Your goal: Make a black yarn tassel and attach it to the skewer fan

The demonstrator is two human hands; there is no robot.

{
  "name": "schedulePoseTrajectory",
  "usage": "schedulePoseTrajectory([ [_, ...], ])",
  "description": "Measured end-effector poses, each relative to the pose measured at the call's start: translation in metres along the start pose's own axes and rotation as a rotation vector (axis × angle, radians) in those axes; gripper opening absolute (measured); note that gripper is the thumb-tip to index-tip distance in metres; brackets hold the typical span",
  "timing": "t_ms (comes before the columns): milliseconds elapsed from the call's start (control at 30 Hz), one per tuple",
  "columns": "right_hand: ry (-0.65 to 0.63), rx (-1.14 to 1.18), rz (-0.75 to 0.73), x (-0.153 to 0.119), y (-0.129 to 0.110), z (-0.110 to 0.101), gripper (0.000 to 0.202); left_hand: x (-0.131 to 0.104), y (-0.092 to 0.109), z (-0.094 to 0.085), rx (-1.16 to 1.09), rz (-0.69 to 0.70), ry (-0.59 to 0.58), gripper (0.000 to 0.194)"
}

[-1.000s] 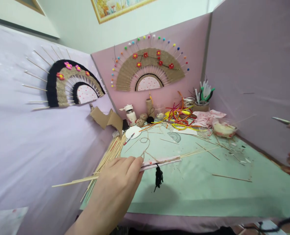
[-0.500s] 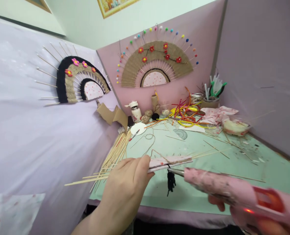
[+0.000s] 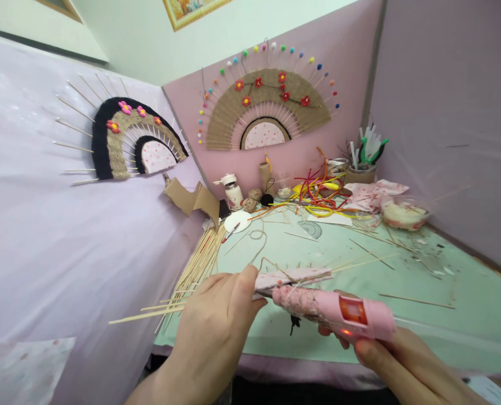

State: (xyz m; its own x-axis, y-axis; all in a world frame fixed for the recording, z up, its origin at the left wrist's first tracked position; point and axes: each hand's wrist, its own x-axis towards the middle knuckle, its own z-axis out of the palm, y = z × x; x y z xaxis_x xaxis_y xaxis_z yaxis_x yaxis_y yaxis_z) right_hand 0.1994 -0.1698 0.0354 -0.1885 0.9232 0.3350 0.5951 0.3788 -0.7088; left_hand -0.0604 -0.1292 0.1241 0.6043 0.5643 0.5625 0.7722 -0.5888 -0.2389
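My left hand (image 3: 217, 320) is closed around a pink-and-white patterned fabric piece (image 3: 305, 275), seen edge-on, with thin wooden sticks (image 3: 149, 315) poking out past both ends. In my right hand (image 3: 372, 349) is a pink hot glue gun (image 3: 318, 304) with a glowing red light. Its metal nozzle points left and meets the lower edge of the fabric piece beside my left fingertips. Mostly hidden behind the glue gun, a black yarn tassel (image 3: 293, 324) hangs below. A length of brown twine (image 3: 269, 261) runs up from the piece onto the table.
Many loose sticks (image 3: 200, 253) lie at the left of the green table. A protractor (image 3: 309, 229), a white disc (image 3: 237, 221), colourful pipe cleaners (image 3: 322, 197), a bottle (image 3: 232, 194) and a clear bowl (image 3: 405, 216) stand farther back. Woven fans (image 3: 220, 121) hang on the partitions.
My right hand has brought the glue gun leftward, so the nozzle has shifted along the lower edge toward my left fingers. The gun now covers most of the tassel. My left hand keeps its grip.
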Motion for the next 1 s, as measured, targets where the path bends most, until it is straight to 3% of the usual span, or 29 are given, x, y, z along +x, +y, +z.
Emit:
schedulePoseTrajectory([
  [133,-0.104,0.043,-0.041,0.025,-0.037,-0.015,0.045,0.001,-0.001,0.0,0.0,0.012,0.004,0.025],
  [267,-0.113,0.122,-0.103,0.04,-0.059,-0.021,0.041,0.002,-0.001,-0.001,-0.005,0.014,0.006,0.025],
  [767,-0.116,0.055,-0.023,0.032,-0.048,-0.014,0.039,0.003,-0.001,0.0,-0.006,0.015,0.012,0.025],
  [1000,-0.102,0.068,0.03,0.02,-0.032,-0.015,0.039,0.0,-0.002,0.001,-0.003,0.0,-0.02,0.027],
])
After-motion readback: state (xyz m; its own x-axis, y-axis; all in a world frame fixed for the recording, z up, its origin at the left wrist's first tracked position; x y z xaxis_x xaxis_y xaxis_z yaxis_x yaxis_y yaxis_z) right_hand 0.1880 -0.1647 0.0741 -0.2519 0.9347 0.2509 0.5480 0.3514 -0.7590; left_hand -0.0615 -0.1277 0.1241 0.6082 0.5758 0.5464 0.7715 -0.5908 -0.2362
